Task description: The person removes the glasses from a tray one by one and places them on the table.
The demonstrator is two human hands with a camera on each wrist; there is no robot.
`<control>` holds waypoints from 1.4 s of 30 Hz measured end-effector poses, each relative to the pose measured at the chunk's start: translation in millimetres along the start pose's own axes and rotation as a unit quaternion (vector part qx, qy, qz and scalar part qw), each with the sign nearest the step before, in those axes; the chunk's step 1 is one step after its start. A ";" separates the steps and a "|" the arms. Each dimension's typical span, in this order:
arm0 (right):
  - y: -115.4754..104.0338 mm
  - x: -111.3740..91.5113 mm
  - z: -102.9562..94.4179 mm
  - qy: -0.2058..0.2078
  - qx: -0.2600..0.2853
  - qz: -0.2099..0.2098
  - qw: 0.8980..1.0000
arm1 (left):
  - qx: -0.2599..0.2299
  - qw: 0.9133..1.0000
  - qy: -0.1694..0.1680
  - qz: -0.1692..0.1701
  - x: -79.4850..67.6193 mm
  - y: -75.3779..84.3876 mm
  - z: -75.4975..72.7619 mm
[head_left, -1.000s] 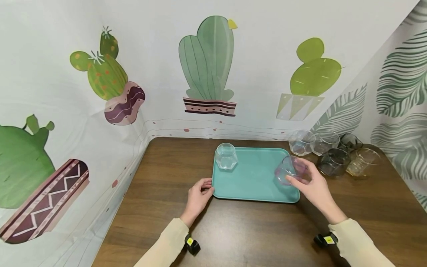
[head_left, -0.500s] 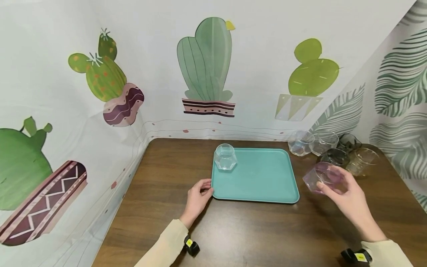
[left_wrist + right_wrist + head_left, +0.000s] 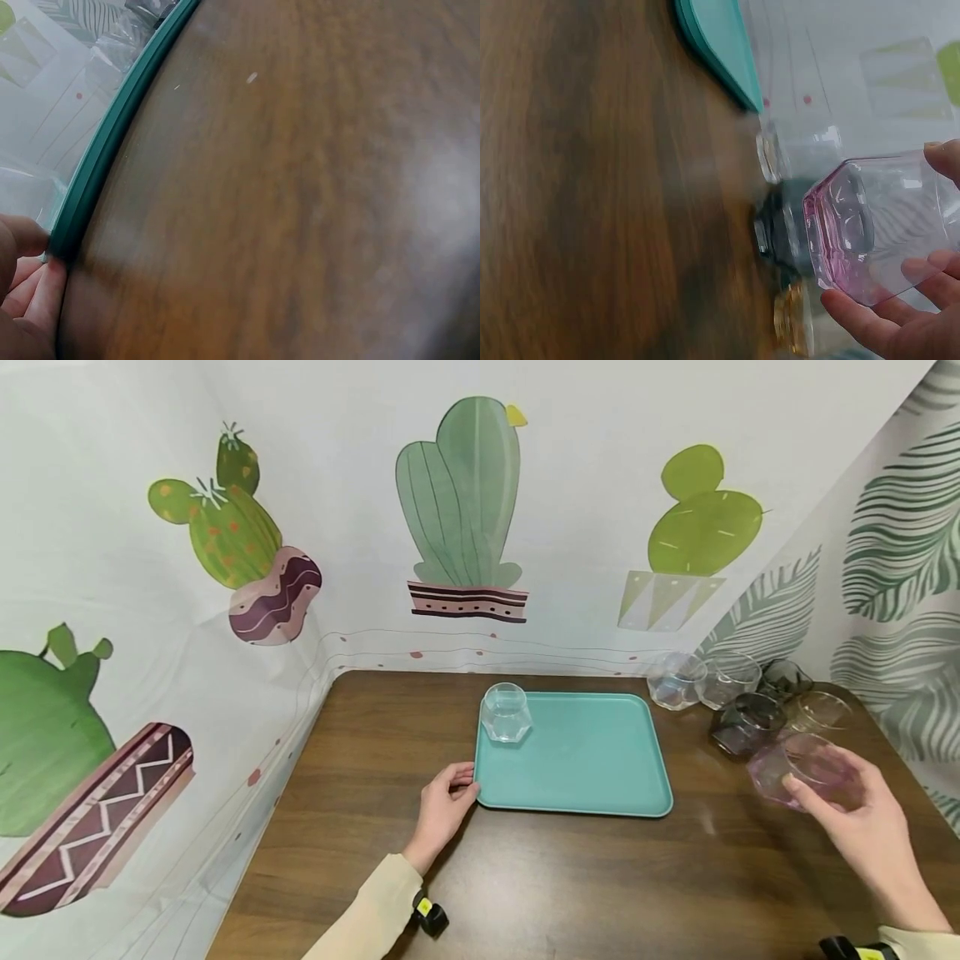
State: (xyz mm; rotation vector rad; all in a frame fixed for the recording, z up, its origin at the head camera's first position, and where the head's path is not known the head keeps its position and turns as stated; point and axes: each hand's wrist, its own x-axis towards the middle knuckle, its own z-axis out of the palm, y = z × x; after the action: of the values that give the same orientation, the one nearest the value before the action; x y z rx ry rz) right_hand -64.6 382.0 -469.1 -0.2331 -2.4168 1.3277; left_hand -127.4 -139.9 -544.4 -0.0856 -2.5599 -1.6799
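Note:
A pink-tinted glass (image 3: 795, 768) is in my right hand (image 3: 862, 810), gripped between thumb and fingers. The right wrist view shows that glass (image 3: 847, 225) held off the table, in front of other glasses. At the near left corner of a teal tray (image 3: 577, 768), my left hand (image 3: 444, 810) pinches the rim. Up close in the left wrist view, thumb and fingers (image 3: 22, 236) meet at the tray's rim (image 3: 105, 142). One clear glass (image 3: 507, 718) stands upright at the tray's far left corner.
Several glasses stand grouped at the back right: two clear ones, including a clear glass (image 3: 677, 685), a dark glass (image 3: 746, 727), another dark glass (image 3: 783, 681) behind it and an amber glass (image 3: 821, 714). Patterned cloth (image 3: 570, 527) hangs behind the wooden table (image 3: 570, 877).
My right hand has carried the pink glass rightward from above the tray to the front of the grouped glasses. The left hand has stayed at the tray's corner.

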 end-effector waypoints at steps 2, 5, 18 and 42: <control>4.3 -0.3 -7.8 0.006 -0.011 0.011 1.000 | -0.001 1.000 0.001 -0.002 0.0 0.2 -0.4; 11.5 0.3 -18.7 0.013 -0.033 0.013 0.999 | 0.001 1.000 0.002 0.003 -0.3 0.4 -0.6; 47.6 8.1 -33.0 0.069 -0.034 0.047 0.996 | 0.006 1.000 0.004 0.007 -1.3 1.8 -0.5; 70.0 18.7 -27.5 0.055 -0.130 0.136 0.981 | -0.002 1.000 0.004 0.004 -1.4 4.8 -0.8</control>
State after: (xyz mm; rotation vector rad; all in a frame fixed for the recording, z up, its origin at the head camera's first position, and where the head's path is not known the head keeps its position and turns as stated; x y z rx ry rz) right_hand -73.2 447.3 -510.1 -0.7095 -2.5255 1.0648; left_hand -125.5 -138.8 -539.9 -0.0900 -2.5472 -1.6801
